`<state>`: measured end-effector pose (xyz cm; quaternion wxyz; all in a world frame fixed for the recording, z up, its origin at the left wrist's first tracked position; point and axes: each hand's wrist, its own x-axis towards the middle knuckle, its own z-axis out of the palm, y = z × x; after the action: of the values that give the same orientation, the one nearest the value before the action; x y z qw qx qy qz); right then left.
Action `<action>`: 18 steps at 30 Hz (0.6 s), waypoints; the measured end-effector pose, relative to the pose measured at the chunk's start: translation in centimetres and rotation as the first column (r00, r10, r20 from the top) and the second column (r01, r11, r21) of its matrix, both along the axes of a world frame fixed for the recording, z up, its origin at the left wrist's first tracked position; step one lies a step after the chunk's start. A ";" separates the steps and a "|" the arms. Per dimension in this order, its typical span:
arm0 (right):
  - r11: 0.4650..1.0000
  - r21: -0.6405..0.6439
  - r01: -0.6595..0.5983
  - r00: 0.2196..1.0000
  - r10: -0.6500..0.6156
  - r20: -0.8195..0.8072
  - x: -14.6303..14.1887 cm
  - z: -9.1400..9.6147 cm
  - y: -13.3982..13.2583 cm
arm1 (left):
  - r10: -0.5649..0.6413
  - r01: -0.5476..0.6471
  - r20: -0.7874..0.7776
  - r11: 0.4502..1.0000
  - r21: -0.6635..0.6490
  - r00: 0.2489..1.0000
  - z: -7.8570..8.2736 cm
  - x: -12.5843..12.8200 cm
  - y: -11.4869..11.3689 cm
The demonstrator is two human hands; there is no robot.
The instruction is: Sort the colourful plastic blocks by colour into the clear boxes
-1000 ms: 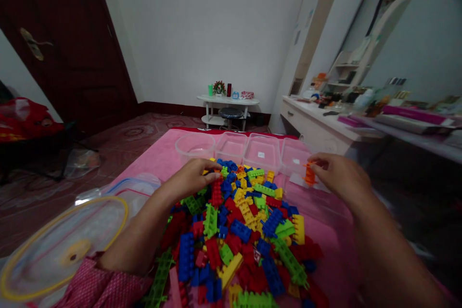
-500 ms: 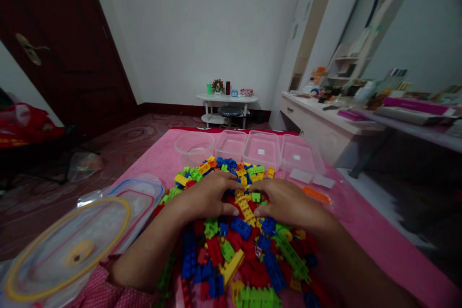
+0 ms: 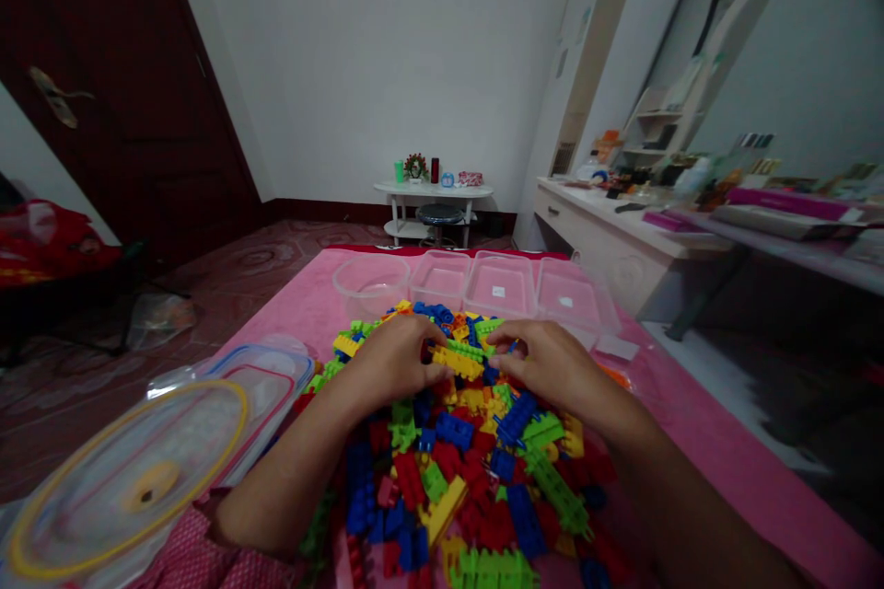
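Both palm-down: L hand (image 3: 392, 361), R hand (image 3: 552, 370) on bricks (image 3: 448, 471).

Head camera, close, facing forward-down

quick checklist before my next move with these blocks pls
1. Both on the block pile, left hand and right hand: ok.
2. The long yellow block at the left hand's fingertips: ok. Gripped free of the pile: cannot tell.
3. Four clear containers behind the pile, upright with tops open: ok.
4. Stacked lids left of the pile: ok.
5. Every block in the pile: not ok, an orange block lies apart beside the right hand.
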<state>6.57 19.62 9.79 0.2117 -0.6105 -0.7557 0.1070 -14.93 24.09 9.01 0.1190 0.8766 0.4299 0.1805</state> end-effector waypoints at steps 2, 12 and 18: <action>0.997 -0.015 -0.078 0.989 0.075 -0.130 -0.8 -0.1 -0.3 | -0.010 0.011 0.048 1.000 -0.021 0.999 0.4 0.2 -0.2; 0.989 0.148 -0.018 0.992 0.036 -0.119 2.2 1.6 0.2 | -0.055 0.069 0.332 0.997 -0.030 0.942 1.4 1.2 -0.9; 0.901 0.187 0.391 0.873 -0.427 0.233 9.8 2.4 0.8 | -0.065 0.078 0.367 0.997 -0.022 0.928 1.5 1.3 -1.3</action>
<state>16.36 20.46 12.16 0.1656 -0.7499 -0.6361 -0.0751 -13.58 22.82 10.55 0.2192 0.8405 0.3711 0.3283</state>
